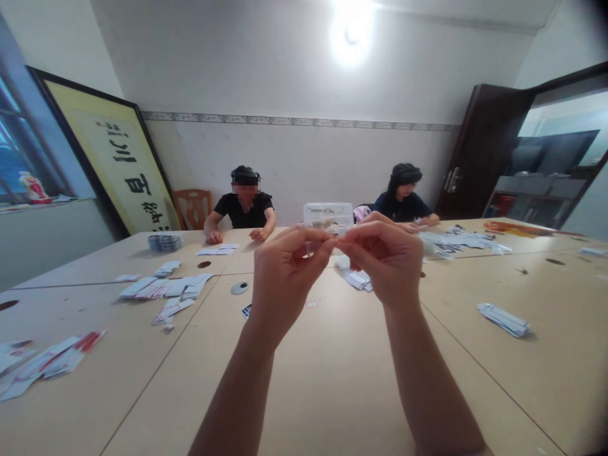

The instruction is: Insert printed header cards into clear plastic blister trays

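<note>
Both of my hands are raised above the table in the middle of the head view, fingertips meeting. My left hand (289, 266) is closed, its thumb and index finger pinched together. Opposite it, my right hand (387, 256) makes the same kind of pinch. Whatever lies between the fingertips is too small to make out. Behind them stands a clear plastic box (327, 209) with small items inside, partly covered by my fingers. A pile of white packets (357, 279) lies on the table just beyond my right hand. A small pale slip (311, 304) rests below my hands.
The wide wooden table (332, 380) has cable holes and seams. White paper strips (161, 288) are spread at left, with more (42, 364) nearer. A folded bundle (504, 320) lies at right. Two people (244, 202) sit across, near a stack of discs or cards (164, 242).
</note>
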Tool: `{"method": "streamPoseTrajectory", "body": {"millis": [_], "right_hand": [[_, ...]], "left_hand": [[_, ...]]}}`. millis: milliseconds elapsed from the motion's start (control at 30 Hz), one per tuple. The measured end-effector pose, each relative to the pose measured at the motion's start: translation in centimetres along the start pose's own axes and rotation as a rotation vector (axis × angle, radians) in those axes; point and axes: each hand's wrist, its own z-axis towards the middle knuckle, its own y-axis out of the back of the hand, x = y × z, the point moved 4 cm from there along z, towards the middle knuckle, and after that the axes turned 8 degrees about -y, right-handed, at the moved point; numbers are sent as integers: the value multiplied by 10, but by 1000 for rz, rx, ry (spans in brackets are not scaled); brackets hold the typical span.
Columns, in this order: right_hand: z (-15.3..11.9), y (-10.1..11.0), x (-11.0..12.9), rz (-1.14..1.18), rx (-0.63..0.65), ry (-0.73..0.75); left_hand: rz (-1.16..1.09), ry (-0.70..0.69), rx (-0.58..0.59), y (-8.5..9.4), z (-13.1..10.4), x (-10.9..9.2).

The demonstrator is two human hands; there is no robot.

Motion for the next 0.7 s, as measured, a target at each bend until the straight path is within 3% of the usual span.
{"method": "streamPoseTrajectory", "body": {"millis": [300,533,700], "right_hand": [[0,2,1,-50,-32,11],[-4,-2,7,-267,8,164],[-4,0,6,-365,-32,247]], "left_hand": [[-266,136,-9,0,3,9],[-312,151,34,-3,4,9],[-316,139,46,-3,4,13]]}}
